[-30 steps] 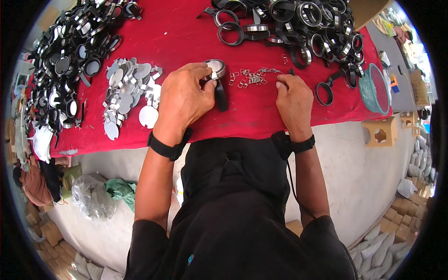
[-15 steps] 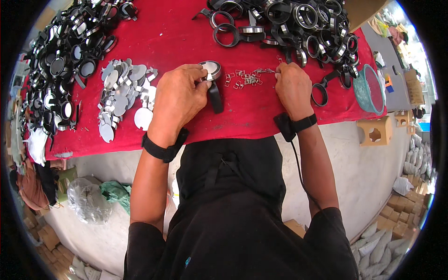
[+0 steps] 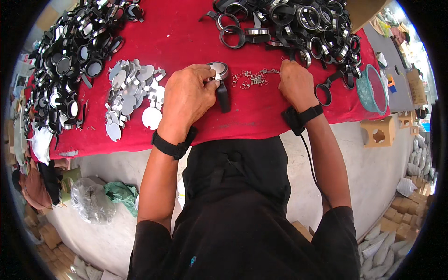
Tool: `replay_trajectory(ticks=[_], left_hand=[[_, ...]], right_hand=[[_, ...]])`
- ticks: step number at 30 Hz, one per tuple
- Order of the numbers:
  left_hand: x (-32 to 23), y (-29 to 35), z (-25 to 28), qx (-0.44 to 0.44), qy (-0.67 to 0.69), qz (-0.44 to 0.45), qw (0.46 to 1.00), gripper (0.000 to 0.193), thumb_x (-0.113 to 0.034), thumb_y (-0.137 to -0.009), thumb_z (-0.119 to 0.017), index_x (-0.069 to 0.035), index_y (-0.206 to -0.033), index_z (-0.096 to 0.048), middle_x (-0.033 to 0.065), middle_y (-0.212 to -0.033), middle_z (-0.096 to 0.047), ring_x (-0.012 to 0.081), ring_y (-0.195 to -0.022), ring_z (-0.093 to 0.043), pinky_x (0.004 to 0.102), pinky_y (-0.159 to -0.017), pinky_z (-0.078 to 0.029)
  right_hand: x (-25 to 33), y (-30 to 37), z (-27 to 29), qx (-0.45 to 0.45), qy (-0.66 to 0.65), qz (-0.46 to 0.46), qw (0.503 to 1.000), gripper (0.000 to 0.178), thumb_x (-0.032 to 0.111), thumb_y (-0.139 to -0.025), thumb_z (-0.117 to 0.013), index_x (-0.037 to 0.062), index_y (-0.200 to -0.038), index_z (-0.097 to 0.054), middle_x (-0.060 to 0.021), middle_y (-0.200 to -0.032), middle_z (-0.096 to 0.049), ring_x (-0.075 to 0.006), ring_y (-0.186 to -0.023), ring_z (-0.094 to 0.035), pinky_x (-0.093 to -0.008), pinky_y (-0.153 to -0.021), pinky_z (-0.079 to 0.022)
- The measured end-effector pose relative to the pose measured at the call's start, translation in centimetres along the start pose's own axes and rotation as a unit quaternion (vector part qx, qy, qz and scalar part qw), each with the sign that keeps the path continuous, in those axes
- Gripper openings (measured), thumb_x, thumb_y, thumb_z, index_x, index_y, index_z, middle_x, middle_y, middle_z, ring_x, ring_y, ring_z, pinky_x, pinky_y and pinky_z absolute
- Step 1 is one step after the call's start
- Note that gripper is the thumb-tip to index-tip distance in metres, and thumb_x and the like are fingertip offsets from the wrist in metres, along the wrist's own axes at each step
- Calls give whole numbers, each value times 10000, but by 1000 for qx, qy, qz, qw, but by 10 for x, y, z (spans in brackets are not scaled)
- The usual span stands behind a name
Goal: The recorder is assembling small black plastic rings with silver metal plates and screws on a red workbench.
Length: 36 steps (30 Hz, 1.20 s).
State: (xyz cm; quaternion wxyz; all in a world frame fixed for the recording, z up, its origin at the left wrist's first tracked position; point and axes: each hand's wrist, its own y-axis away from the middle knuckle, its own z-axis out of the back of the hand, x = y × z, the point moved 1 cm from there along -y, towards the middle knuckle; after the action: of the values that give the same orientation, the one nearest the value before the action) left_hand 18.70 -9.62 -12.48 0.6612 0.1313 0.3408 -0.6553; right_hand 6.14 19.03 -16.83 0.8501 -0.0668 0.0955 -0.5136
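My left hand [image 3: 190, 95] is closed on the rim of a black-handled metal ring [image 3: 224, 70] fitted with a pale round disc. Its black handle [image 3: 224, 99] points toward me over the red cloth. Fingers bent and drawn together, my right hand [image 3: 297, 84] rests at the right end of a small scatter of metal clips [image 3: 254, 79]. What its fingertips pinch, if anything, is hidden. Left of my left hand lies a pile of flat grey tabbed discs [image 3: 128, 88], with one larger pale disc [image 3: 151, 118] at its near edge.
Black-handled rings with discs are heaped at the far left [image 3: 63, 66]. More rings [image 3: 308, 18] without discs pile up at the back right. A teal plastic basket [image 3: 372, 91] stands at the table's right edge. A tan stool [image 3: 379, 132] is beyond the front edge.
The whole view has shifted slightly, so the table's things appear farther right. My left hand keeps its hold on the ring. My right hand is slightly nearer the clips.
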Motion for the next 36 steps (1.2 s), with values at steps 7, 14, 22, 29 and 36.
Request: replay_trajectory(ticks=[7,14,22,29,36], left_hand=[[-5,0,-4,-13,-14,6,1000,262,-71,-874,-818,-1,-1121,-871,208,-1208,-843,393,-1102,-818,443,-1020,-645],[-6,2,-1,-12,-19,13,1000,279,-55,-883,-789,10,-1143,-868,221,-1215,-839,405,-1084,-820,441,-1010,-649],[-7,5,-1,-1,-2,28,1000,293,-53,-922,-790,19,-1198,-856,231,-1283,-824,408,-1160,-806,434,-1052,-624],[-7,3,-1,7,5,34,999,307,-57,-925,-803,12,-1221,-851,227,-1294,-824,402,-1174,-806,424,-1044,-621],[-5,4,-2,6,6,39,999,298,-61,-927,-809,13,-1213,-851,217,-1280,-830,396,-1154,-815,412,-1030,-627]], right_hand=[[2,16,13,-53,-148,-37,987,162,35,-957,-732,-21,-1109,-719,-259,-1008,-778,-448,-966,-798,-505,-853,-652],[49,29,36,-15,-551,-154,820,216,55,-1033,-719,-42,-1209,-800,-176,-952,-807,-261,-852,-778,-378,-749,-605],[96,34,23,71,-794,-226,560,174,126,-1134,-681,-20,-1212,-735,-87,-1052,-776,-93,-811,-692,-240,-591,-490],[138,22,0,41,-772,-239,588,169,149,-1124,-706,-12,-1125,-757,-37,-922,-769,-92,-730,-674,-278,-644,-548],[149,17,0,35,-722,-238,648,214,168,-1095,-726,-39,-1092,-782,-77,-825,-759,-140,-744,-706,-352,-714,-571]])
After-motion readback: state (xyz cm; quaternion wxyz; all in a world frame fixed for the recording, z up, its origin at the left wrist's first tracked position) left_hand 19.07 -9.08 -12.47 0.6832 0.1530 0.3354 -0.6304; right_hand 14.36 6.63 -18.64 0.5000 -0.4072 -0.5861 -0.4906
